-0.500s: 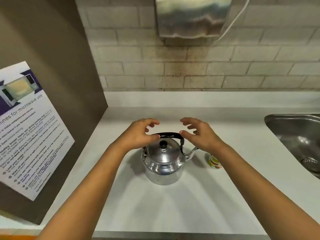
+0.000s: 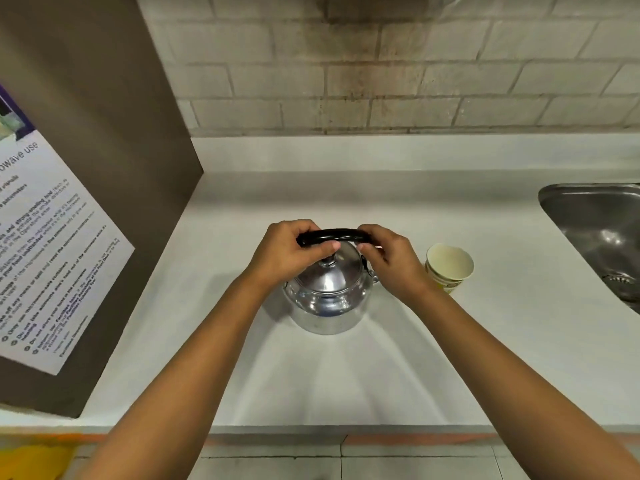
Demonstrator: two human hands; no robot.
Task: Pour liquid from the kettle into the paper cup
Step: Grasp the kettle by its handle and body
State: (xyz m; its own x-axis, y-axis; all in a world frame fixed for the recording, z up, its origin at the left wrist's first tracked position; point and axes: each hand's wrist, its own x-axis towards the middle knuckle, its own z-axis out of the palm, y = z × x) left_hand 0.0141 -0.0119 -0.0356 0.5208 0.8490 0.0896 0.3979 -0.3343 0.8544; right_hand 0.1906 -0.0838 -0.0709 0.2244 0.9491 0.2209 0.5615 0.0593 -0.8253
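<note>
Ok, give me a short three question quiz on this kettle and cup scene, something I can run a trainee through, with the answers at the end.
1. True or false: the paper cup lies on its side in the sink.
2. Which hand grips the black handle of the kettle? A) only the left hand B) only the right hand C) both
3. Fill in: the cup stands on the counter to the ______ of the kettle.

Key
1. False: it stands upright on the counter, between kettle and sink.
2. C: one hand closes on each end of the handle.
3. right
</note>
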